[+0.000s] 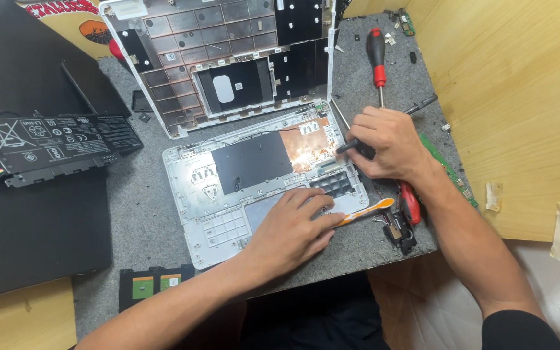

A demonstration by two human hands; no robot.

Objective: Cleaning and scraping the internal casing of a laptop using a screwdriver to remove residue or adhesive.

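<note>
An opened white laptop base [228,188] lies on a grey mat [137,214] and serves as the landmark here. The left hand [290,230] lies flat on its near right corner, fingers spread and pressing down, with an orange-and-white toothbrush [367,210] just off that corner beside the fingertips. The right hand [387,142] sits at the base's right edge, fingers closed around a dark slim tool [351,146] whose tip points in toward the copper-coloured plate [309,142]. Behind the base leans the detached white cover [228,58]; a red-handled screwdriver [376,58] lies behind and to its right, and a black battery pack [56,142] lies well to its left. The risk appears to be the tip slipping and scoring the plate or nearby parts, should the pressing hand let the base shift.
</note>
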